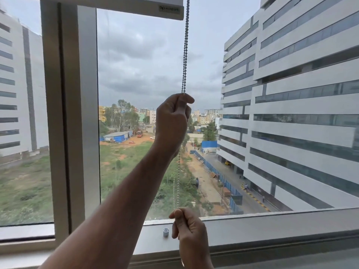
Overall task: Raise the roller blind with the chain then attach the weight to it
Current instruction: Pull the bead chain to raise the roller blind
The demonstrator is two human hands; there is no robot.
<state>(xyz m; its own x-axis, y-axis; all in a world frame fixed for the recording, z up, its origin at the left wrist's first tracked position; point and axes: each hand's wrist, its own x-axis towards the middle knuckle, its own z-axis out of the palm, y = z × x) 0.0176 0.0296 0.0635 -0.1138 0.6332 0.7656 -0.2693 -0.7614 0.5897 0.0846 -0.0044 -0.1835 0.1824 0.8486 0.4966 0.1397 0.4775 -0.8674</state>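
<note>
The roller blind's white bottom bar [116, 7] sits at the very top of the window, carrying a small label. A metal bead chain [186, 47] hangs down from beside it. My left hand [172, 117] is raised at mid-window and shut on the chain. Below it two chain strands run down to my right hand [187, 227], which pinches the chain just above the sill. A small silver cylinder, the weight [165, 232], stands upright on the sill just left of my right hand, apart from it.
A wide grey window mullion [71, 113] stands left of the chain. The grey sill [272, 228] runs along the bottom. Through the glass are office buildings, a grassy lot and a road far below.
</note>
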